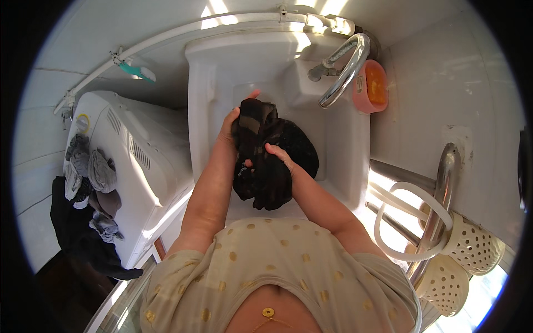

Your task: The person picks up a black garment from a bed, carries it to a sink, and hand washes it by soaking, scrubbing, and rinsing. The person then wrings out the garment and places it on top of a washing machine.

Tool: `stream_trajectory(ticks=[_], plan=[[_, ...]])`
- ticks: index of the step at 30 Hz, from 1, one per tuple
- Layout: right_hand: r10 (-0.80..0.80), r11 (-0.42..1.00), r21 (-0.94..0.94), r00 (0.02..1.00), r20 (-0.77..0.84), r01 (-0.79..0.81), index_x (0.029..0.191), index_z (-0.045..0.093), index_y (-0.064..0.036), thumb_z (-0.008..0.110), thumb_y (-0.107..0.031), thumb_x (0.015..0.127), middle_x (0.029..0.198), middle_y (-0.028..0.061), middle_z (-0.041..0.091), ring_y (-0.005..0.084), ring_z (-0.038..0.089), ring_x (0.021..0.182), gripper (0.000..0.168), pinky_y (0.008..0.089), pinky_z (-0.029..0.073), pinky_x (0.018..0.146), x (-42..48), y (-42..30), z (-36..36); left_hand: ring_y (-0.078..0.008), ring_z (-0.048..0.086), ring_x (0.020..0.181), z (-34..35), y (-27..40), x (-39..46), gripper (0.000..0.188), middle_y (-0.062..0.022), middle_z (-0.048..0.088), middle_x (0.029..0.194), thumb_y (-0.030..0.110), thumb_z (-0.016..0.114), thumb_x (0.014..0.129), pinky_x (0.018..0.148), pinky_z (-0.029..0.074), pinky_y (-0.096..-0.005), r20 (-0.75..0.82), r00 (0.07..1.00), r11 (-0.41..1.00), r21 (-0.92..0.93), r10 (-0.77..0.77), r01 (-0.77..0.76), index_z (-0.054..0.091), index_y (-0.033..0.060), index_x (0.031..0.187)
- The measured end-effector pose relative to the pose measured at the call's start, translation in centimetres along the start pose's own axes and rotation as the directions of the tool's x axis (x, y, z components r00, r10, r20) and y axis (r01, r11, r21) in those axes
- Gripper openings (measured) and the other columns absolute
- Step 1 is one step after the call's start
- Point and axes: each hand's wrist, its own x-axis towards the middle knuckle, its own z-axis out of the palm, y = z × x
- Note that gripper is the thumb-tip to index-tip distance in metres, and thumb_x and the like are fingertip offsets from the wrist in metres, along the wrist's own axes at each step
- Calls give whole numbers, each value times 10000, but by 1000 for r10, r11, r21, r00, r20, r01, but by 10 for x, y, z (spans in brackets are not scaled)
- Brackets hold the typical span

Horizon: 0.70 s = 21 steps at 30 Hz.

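A wet-looking black cloth garment (266, 166) is held up over a white laundry sink (341, 166), part of it hanging into the basin on the right. My left hand (233, 123) grips its upper left part, with a fingertip showing above the cloth and the other fingers hidden. My right hand (281, 156) holds the garment's middle from the right, thumb on top; its remaining fingers are mostly covered by fabric. The curved chrome faucet (345, 70) reaches over the sink's back right corner, and no water is seen running from it.
A pink soap dish (360, 102) with orange soap (376, 85) sits on the right rim. Left stands a white appliance (137, 112) bearing grey and black clothes (102, 170). A teal brush (135, 71) hangs from the pipe. Right are a metal rail (447, 179), white hose (381, 237) and perforated cream slippers (474, 245).
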Motion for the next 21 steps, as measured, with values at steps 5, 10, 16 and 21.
stream_trajectory(ticks=[5, 10, 16, 21], plan=[[-220, 699, -715, 941, -256, -31, 1224, 500, -53, 733, -379, 672, 1111, 112, 589, 239, 569, 997, 682, 348, 453, 869, 1, -14, 36, -216, 575, 942, 26, 36, 6, 456, -95, 594, 1010, 282, 698, 735, 860, 455, -336, -234, 952, 604, 736, -199, 307, 553, 70, 1112], [-488, 315, -927, 804, -341, -202, 1243, 479, -32, 757, -427, 612, 1172, 159, 557, 285, 534, 1089, 795, 342, 430, 921, 41, 7, -22, -278, 553, 943, 44, 8, 13, 385, -137, 570, 956, 240, 713, 658, 822, 451, -376, -223, 974, -175, 961, -34, 214, 586, 69, 979], [-549, 270, -948, 781, -297, -170, 1384, 144, 67, 791, -481, 544, 1254, 268, 469, 339, 499, 1145, 1194, 357, 410, 955, 51, 19, -47, -334, 531, 1007, -37, -36, 0, 423, -181, 529, 1045, 272, 702, 662, 848, 447, -417, -543, 802, -27, 824, 249, 566, 591, 33, 993], [-428, 249, -931, 831, -354, -268, 1413, -132, -4, 778, -553, 558, 1409, 231, 304, 330, 387, 1265, 1364, 364, 351, 1015, 37, 34, -40, -375, 500, 1094, -48, -61, -17, 662, -222, 436, 1220, 401, 674, 749, 886, 452, -423, -724, 586, -116, 589, 365, 800, 428, 50, 1254]])
